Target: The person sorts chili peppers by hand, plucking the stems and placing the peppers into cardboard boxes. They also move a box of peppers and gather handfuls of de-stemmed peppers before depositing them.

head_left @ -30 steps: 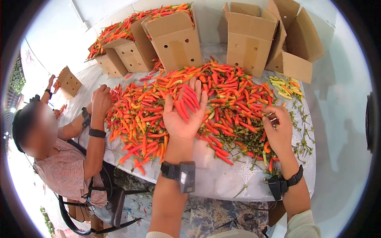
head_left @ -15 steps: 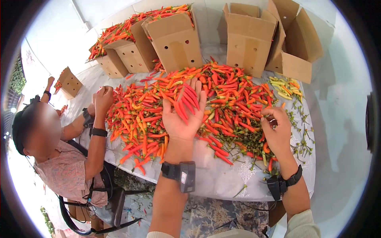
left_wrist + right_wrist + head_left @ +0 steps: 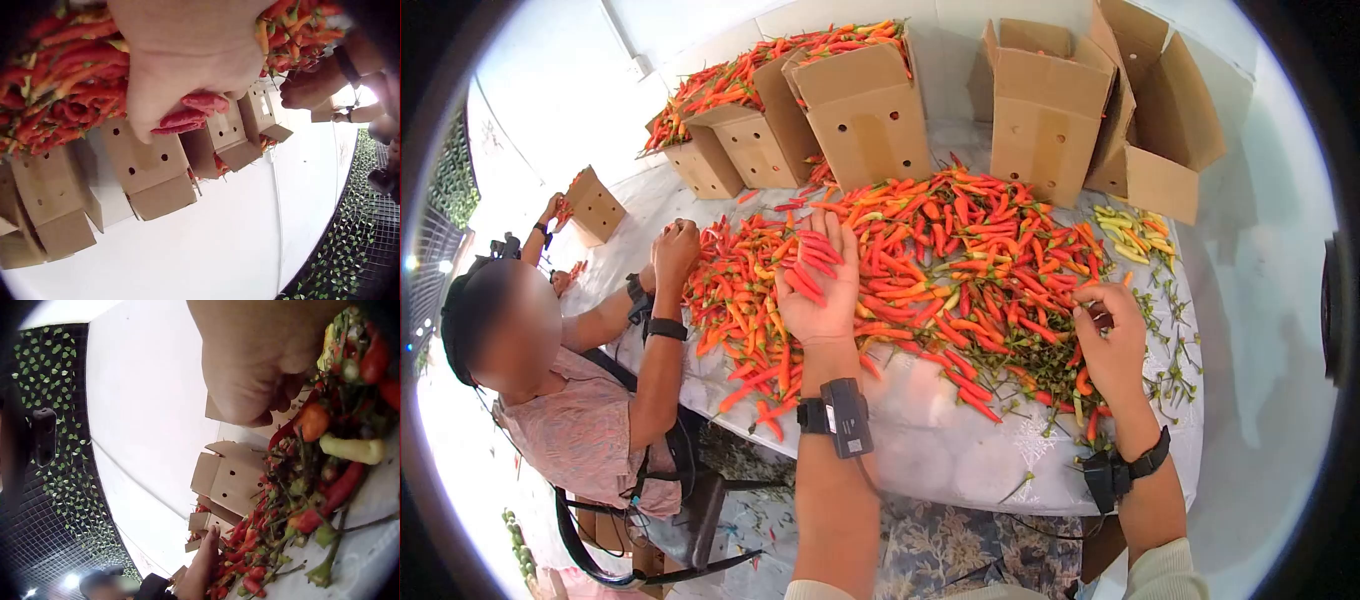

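Note:
My left hand [image 3: 823,312] is held palm up over the pile, fingers loosely extended. Several red chilies [image 3: 815,262] lie side by side across its palm and fingers. In the left wrist view the tips of those chilies [image 3: 184,119] show past the edge of the hand. At the pile's right edge is my right hand [image 3: 1118,345], palm down, fingers loosely bent and thumb apart from them; nothing shows in its grasp. Below and beside it lie red chilies and green stems [image 3: 297,487]. The big heap of red and orange chilies [image 3: 990,240] spreads across the table.
Cardboard boxes [image 3: 870,130] line the back, those on the left filled with chilies. An open box [image 3: 1170,130] stands at back right. Yellow chilies [image 3: 1135,235] and loose stems [image 3: 1170,350] lie on the right. Another person [image 3: 590,430] sits at the left, hands at the pile.
My left hand, still carrying the chilies, has shifted left over the pile. The head view has turned slightly left. My right hand stays at the pile's right edge.

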`<state>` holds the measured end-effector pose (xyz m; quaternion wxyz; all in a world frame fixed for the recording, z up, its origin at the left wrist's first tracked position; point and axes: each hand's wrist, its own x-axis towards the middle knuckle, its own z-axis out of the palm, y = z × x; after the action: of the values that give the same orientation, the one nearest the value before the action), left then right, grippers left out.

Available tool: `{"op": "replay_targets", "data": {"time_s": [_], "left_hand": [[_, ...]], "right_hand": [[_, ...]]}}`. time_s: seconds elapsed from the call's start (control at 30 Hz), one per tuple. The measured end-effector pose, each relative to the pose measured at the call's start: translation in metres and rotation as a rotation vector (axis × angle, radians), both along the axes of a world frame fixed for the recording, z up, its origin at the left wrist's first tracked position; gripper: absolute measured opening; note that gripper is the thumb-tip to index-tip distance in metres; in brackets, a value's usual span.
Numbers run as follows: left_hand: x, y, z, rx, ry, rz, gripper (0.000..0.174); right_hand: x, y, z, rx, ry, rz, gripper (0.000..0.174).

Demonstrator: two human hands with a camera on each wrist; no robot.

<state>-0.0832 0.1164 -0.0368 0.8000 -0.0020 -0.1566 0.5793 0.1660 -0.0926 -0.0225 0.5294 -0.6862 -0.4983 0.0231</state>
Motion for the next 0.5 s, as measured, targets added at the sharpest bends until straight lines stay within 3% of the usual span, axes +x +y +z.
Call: {"op": "replay_targets", "data": {"time_s": [0.27, 0.37, 0.5], "left_hand": [[-0.003, -0.003, 0.007, -0.037, 0.09, 0.015, 0.064], [-0.008, 0.007, -0.003, 0.018, -0.084, -0.095, 0.054], [-0.007, 0.014, -0.012, 0.032, -0.046, -0.094, 0.046]], "right_hand": [[0.0, 0.001, -0.003, 0.01, -0.023, -0.002, 0.013], [-0.001, 0.001, -0.001, 0.003, -0.009, 0.0, 0.013], [0.0, 0.001, -0.002, 0.011, -0.017, 0.005, 0.013]]}}
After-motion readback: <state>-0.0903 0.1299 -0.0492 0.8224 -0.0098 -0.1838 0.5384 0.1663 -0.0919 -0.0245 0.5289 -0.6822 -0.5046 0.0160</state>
